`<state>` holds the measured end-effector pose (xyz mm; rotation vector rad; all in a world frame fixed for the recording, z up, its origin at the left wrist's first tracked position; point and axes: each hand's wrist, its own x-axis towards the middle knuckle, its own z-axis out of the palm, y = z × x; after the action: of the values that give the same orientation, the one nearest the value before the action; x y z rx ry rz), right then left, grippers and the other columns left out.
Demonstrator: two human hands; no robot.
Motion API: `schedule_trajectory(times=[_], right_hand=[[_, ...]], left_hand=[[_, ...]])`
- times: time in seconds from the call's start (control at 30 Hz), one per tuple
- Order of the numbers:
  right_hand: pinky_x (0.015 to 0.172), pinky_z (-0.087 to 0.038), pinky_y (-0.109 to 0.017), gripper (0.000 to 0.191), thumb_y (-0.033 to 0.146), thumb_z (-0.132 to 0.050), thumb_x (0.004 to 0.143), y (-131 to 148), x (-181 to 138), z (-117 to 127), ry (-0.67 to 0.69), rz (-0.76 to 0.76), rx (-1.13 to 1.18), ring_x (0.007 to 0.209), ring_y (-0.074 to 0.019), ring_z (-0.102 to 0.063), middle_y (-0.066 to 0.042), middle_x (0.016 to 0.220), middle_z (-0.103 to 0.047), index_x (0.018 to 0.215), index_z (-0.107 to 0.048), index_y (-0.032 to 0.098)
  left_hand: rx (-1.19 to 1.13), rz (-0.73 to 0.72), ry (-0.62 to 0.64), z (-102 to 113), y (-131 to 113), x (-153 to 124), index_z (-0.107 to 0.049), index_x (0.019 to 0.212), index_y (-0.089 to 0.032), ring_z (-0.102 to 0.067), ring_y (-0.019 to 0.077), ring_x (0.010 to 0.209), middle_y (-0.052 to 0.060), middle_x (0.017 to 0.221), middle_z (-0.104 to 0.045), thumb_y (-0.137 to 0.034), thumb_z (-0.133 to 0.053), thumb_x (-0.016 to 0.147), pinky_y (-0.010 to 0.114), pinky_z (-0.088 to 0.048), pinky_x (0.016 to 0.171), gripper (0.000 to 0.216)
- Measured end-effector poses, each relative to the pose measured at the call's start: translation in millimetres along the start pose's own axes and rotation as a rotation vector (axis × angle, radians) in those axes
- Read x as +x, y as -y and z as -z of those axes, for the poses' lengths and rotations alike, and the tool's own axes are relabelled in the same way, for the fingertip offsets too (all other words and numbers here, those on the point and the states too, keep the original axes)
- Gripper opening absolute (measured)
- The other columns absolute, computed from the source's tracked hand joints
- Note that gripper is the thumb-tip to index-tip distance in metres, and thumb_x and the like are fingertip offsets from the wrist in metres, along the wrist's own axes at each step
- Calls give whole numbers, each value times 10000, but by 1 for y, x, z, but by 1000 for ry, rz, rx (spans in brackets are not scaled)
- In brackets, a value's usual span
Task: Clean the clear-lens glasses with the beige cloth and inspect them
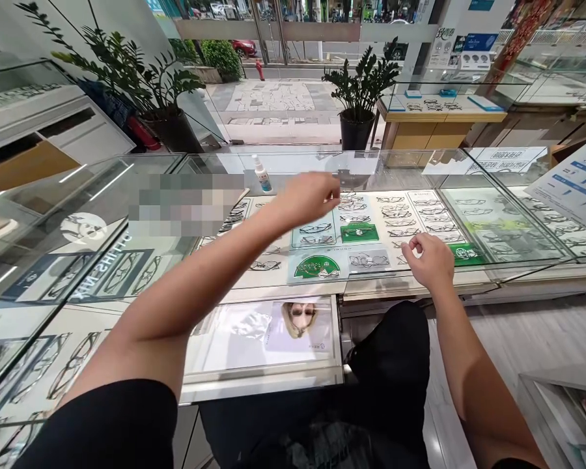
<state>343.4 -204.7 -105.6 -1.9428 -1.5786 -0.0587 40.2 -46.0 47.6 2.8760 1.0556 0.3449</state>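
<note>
Both hands are hovering over the glass surface [469, 215]: left hand [308, 197], grip curled shut, is reaching near the spray bottle [262, 174]; right hand [430, 259] is pinching closed above displayed glasses [400, 221].

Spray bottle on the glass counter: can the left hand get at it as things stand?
Probably yes. The spray bottle stands alone on top of the glass counter, just left of the outstretched left hand. Nothing lies between them; the glass covers only the eyeglass frames below.
</note>
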Motion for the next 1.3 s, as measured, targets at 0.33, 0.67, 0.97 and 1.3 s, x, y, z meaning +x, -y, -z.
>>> schedule_trajectory(times=[0.33, 0.67, 0.97, 1.3], right_hand=[[707, -261, -376, 299, 457, -582, 963, 1, 0, -1, 1, -6, 22, 764, -239, -480, -46, 768, -577, 765, -516, 244], [703, -264, -372, 292, 445, -597, 964, -1, 0, -2, -7, 6, 26, 764, -240, -487, -50, 768, -587, 765, -521, 245], [700, -259, -377, 298, 469, -576, 961, -2, 0, -3, -14, -3, 18, 765, -245, -485, -55, 770, -594, 770, -521, 247], [695, -253, -375, 306, 473, -588, 946, 0, 0, 0, -8, -10, 15, 748, -239, -473, -54, 762, -581, 753, -521, 246]], left_hand=[[121, -4, 333, -47, 72, 84, -887, 1033, -223, -570, 353, 1323, 102, 1251, -832, -453, -792, 887, 513, -389, 1201, 288], [171, 105, 334, -45, 41, 89, -859, 904, -188, -669, 367, 1156, 120, 898, -783, -304, -760, 761, 486, -477, 1128, 209], [-126, 155, 394, 29, 2, 14, -879, 1014, -236, -742, 254, 1030, 51, 1062, -841, -402, -778, 886, 368, -520, 921, 233], [-424, 63, 656, 19, -61, -156, -871, 1046, -283, -778, 244, 1038, 57, 1121, -852, -339, -693, 1039, 340, -559, 839, 187]])
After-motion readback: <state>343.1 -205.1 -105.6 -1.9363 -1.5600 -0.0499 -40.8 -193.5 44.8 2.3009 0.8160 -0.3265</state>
